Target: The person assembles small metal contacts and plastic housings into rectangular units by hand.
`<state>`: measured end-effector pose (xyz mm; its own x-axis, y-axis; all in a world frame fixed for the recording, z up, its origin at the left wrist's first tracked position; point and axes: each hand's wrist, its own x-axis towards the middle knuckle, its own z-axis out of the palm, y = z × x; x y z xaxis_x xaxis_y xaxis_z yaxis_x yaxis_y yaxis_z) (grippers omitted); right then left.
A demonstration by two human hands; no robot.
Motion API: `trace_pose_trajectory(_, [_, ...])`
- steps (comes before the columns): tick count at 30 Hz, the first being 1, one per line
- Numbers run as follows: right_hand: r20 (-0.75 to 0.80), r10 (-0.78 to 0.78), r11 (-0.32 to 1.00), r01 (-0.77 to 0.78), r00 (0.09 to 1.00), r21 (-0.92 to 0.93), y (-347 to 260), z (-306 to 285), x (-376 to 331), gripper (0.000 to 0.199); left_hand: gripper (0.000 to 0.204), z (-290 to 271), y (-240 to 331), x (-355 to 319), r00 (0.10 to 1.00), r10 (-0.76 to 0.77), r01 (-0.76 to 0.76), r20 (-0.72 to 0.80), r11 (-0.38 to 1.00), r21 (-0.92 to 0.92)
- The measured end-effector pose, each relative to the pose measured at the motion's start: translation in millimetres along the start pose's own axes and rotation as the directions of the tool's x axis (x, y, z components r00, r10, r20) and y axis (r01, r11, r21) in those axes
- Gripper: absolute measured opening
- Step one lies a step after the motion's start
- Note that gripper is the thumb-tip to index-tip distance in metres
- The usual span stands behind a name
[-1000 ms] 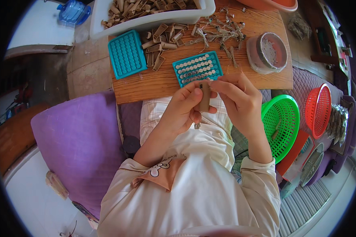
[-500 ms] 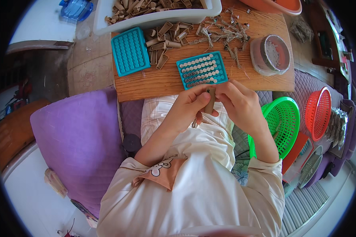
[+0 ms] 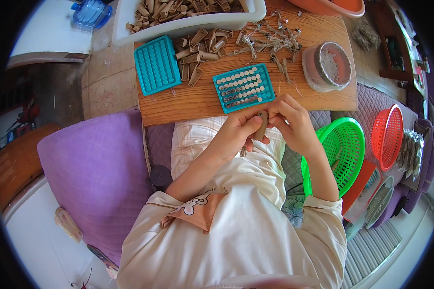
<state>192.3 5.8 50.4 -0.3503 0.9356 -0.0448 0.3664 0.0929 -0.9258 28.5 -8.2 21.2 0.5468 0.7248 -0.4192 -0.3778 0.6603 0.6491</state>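
Note:
My left hand (image 3: pixel 237 132) is closed around a small brown half-tube casing (image 3: pixel 261 126), held upright above my lap just off the table's front edge. A small dark spot shows near the casing's top, and a short bunch of thin wires (image 3: pixel 243 151) hangs below that hand. My right hand (image 3: pixel 294 124) is beside the casing, thumb and fingers pinched close to its upper right side; what they grip, if anything, is too small to make out. Right beyond both hands lies a teal tray (image 3: pixel 269 91) holding rows of small round button cells, some pale and some dark silver.
On the wooden table (image 3: pixel 188 103) are another teal tray (image 3: pixel 156 65), loose brown casings (image 3: pixel 197 55), tangled wire leads (image 3: pixel 275 42) and a pinkish tub (image 3: pixel 329 66). A white bin (image 3: pixel 193 23) of casings stands behind. Green (image 3: pixel 345 159) and red baskets (image 3: pixel 388 137) stand to my right.
The casing has shifted slightly right and down in my left hand and tilts a little. My right hand has drawn a little away from its top.

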Motion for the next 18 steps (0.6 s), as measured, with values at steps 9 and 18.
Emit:
trace_pose_trajectory(9, [0.074, 0.0, 0.998, 0.006, 0.997, -0.07, -2.8, -9.4, -5.1, 0.029, 0.03, -8.3, -4.1, 5.6, 0.995, -0.05, 0.015, 0.09, 0.938, 0.345])
trace_pose_trajectory(18, [-0.061, -0.131, 0.975, 0.118, 0.989, -0.186, -21.8, -7.5, -22.6, 0.029, 0.036, -1.3, -4.9, -8.3, 0.96, 0.153, -0.262, 0.233, 0.78, 0.568])
